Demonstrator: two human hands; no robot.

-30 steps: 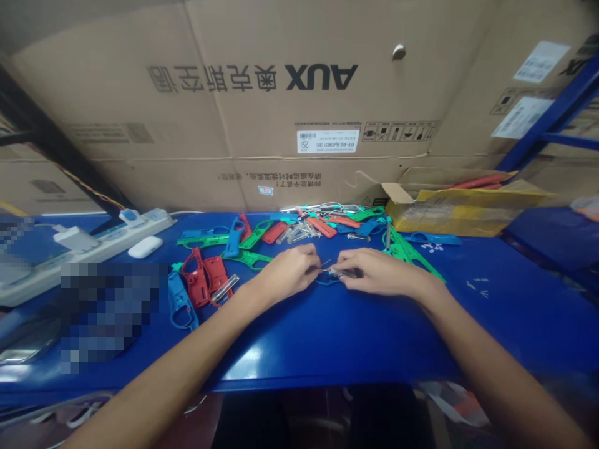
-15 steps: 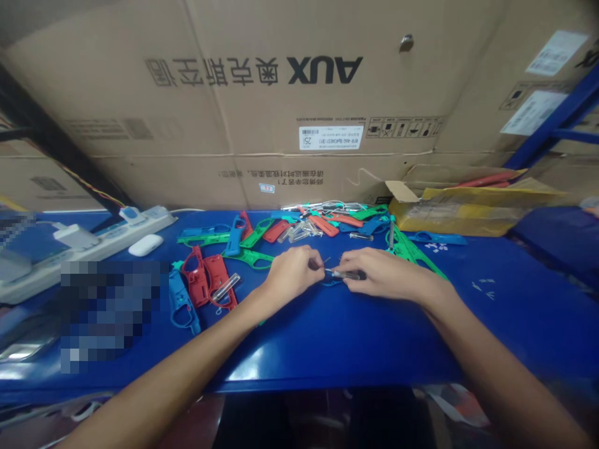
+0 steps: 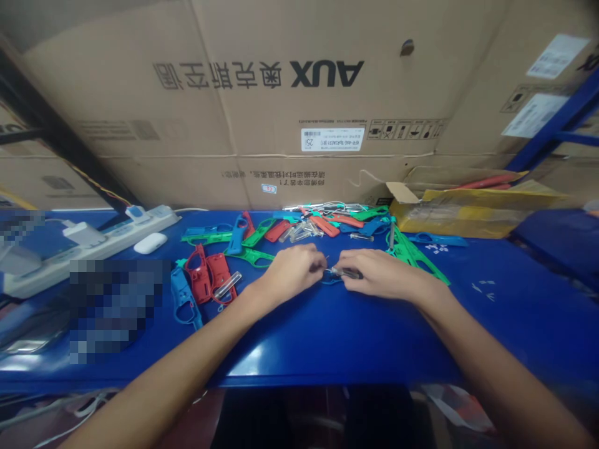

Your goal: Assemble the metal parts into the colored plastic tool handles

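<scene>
My left hand (image 3: 294, 271) is closed in a pinch at a thin wire (image 3: 327, 259) near the middle of the table. Facing it, my right hand (image 3: 377, 273) grips a small clear tube (image 3: 349, 273) with a pale end pointing left. The fingertips are close together, with a narrow gap between the hands. Below them lies a blue plastic piece (image 3: 332, 280), partly covered by the fingers. Left of my left hand are red casing halves (image 3: 199, 277), a blue casing half (image 3: 185, 302) and another clear tube (image 3: 228, 287). A green casing (image 3: 416, 252) lies beyond my right wrist.
Behind my hands is a pile of coloured casings and clear tubes (image 3: 306, 231). Large cardboard (image 3: 262, 125) stands at the back, with a yellow-taped open box (image 3: 458, 212) at right. A power strip (image 3: 116, 246) and white case (image 3: 150, 243) sit left. Small white bits (image 3: 484, 288) lie right.
Both hands stay at the same spot, with small shifts of the fingertips around the tube and wire. The view moves slightly. Surrounding parts keep their places.
</scene>
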